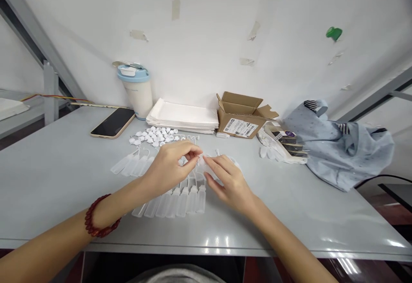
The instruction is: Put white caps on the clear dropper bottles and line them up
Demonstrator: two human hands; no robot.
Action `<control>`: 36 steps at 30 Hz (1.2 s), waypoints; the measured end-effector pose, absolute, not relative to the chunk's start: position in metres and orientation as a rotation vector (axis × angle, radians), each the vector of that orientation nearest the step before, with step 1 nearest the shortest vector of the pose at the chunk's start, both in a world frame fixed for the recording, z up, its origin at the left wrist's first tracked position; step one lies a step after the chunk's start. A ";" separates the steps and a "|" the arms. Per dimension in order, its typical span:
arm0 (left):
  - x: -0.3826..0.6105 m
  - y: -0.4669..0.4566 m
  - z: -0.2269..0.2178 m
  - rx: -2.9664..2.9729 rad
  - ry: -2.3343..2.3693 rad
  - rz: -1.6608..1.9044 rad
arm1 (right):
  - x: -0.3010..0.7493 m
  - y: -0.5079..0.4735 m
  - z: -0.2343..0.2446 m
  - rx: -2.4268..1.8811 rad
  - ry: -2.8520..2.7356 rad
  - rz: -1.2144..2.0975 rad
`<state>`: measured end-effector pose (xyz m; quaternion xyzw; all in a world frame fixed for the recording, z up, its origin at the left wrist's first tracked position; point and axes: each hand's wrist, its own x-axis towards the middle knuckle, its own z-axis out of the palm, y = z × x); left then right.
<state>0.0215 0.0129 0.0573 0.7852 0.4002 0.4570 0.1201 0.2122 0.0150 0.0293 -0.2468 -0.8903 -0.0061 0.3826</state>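
My left hand [170, 162] is pinched, thumb and fingertips together. What it holds, if anything, is too small and hidden to make out. Facing it, my right hand [230, 184] has its index finger and thumb apart, its fingertips close to the left ones. Something translucent shows behind and between the fingertips, too blurred to name. Below the hands lies a row of small translucent plastic bottles [183, 201] with thin looped strips at their necks. More such bottles [127, 162] lie left, partly behind my left hand. Beyond them is a pile of small white caps [154, 135].
Along the wall stand a blue-lidded cup [138, 96], a stack of white envelopes or sheets [183, 115] and an open cardboard box [241, 120]. A phone [113, 123] lies left. To the right are a plastic-wrapped pack [289, 143] and a light blue cloth bag [347, 150].
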 end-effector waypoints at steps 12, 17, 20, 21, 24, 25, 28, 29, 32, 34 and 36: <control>0.024 0.008 0.054 2.484 0.972 1.526 | 0.215 0.017 0.029 -0.673 -2.228 -0.009; 0.025 0.008 0.050 2.610 0.892 1.589 | 0.215 0.017 0.028 -0.668 -2.202 -0.011; 0.025 0.009 0.048 2.693 0.867 1.570 | 0.216 0.017 0.028 -0.696 -2.185 0.021; 0.024 0.009 0.048 2.713 0.863 1.556 | 0.216 0.016 0.028 -0.715 -2.179 0.039; 0.023 0.008 0.047 2.761 0.849 1.527 | 0.217 0.014 0.028 -0.765 -2.173 0.098; 0.023 0.008 0.047 2.771 0.846 1.525 | 0.217 0.014 0.029 -0.775 -2.171 0.118; 0.022 0.008 0.046 2.796 0.863 1.517 | 0.218 0.012 0.031 -0.801 -2.142 0.210; 0.021 0.008 0.045 2.806 0.869 1.512 | 0.218 0.012 0.032 -0.816 -2.127 0.262; 0.021 0.008 0.045 2.834 0.878 1.502 | 0.218 0.010 0.035 -0.874 -2.068 0.431; 0.020 0.008 0.045 2.852 0.876 1.494 | 0.217 0.009 0.037 -0.906 -2.023 0.533; 0.020 0.008 0.045 2.865 0.868 1.483 | 0.217 0.008 0.039 -0.925 -1.974 0.639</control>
